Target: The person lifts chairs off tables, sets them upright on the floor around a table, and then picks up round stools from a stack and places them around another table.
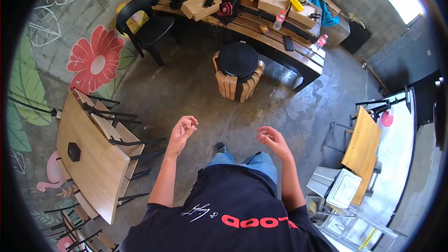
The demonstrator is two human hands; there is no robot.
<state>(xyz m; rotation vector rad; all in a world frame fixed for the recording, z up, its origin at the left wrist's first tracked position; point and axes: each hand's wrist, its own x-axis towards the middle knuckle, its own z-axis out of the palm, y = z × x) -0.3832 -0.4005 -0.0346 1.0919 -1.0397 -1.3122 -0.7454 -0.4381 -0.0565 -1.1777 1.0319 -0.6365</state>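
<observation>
My left hand (182, 134) is raised in front of me at the left, over the grey floor, its fingers curled loosely with gaps between them and nothing held. To the right, my right hand (272, 141) hangs in the air with its fingers apart and bent, also holding nothing. Neither hand touches any object. A round stool (238, 59) with a black seat and wooden slats stands on the floor beyond both hands.
A slatted wooden table (252, 24) at the back bears cardboard boxes (274, 2), bottles (279, 20) and a phone (289, 43). A black chair (151, 31) stands back left, a wooden table (93, 158) at left, another (361, 151) at right near a white bin (344, 188).
</observation>
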